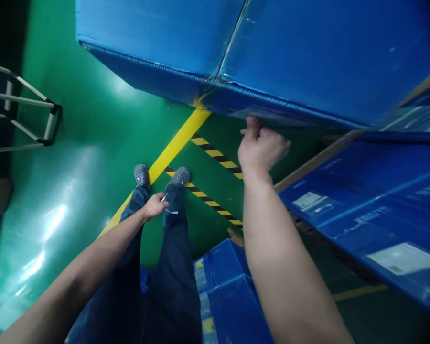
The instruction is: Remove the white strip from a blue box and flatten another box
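A large blue box (pixel 308 52) with a taped seam fills the top of the view. At its lower edge my right hand (pixel 263 149) is curled closed, its thumb up against a pale, clear-looking label or tape patch (pixel 249 112) on the box's side. Whether anything lies inside these curled fingers is hidden. Lower down, in front of my legs, my left hand (pixel 155 206) is closed around a slim whitish object (pixel 164 197), too small to name. A short pale strip (pixel 172 211) shows just below that hand.
Blue boxes with white labels (pixel 406 258) stand on the right. Another blue box (pixel 225 286) is beside my legs. A pipe frame (pixel 50 102) stands at left. Yellow tape (pixel 179 138) and striped tape (pixel 215 153) mark the green floor (pixel 93 143).
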The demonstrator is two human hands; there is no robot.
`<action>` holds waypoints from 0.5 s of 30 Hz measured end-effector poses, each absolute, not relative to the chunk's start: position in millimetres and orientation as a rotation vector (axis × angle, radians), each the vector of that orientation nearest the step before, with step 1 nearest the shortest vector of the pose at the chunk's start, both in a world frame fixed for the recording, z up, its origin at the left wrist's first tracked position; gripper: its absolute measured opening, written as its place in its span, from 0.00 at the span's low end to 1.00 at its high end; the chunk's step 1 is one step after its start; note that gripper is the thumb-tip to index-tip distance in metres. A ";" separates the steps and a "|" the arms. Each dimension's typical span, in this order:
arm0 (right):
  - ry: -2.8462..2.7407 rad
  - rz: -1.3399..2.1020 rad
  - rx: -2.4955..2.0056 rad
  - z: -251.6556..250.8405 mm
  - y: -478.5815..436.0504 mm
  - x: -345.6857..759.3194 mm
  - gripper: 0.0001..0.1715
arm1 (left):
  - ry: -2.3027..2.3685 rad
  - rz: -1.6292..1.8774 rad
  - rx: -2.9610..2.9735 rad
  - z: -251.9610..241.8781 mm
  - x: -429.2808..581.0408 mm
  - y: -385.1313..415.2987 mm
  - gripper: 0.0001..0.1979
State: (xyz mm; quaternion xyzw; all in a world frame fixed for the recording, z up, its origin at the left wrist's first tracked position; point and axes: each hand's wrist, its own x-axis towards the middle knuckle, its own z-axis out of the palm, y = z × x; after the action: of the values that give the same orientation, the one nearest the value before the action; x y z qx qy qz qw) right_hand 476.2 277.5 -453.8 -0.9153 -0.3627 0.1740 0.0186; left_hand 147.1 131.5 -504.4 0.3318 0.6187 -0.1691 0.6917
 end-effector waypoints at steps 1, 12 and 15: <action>-1.090 0.529 -2.857 -451.4 272.8 482.6 0.35 | 1.380 -0.387 0.749 -504.1 146.4 131.1 0.08; -0.776 0.238 -2.948 -463.5 224.2 538.2 0.38 | 1.363 -0.361 0.750 -508.2 132.1 123.6 0.10; -0.855 0.404 -2.910 -463.0 215.2 521.2 0.34 | 1.332 -0.339 0.732 -507.6 127.3 123.0 0.10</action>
State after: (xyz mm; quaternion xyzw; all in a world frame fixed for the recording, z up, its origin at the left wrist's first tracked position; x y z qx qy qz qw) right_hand 521.2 215.2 -463.0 -0.9502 -0.2792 0.1319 0.0407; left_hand 127.3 123.0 -507.6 0.3301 0.6006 -0.1530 0.7120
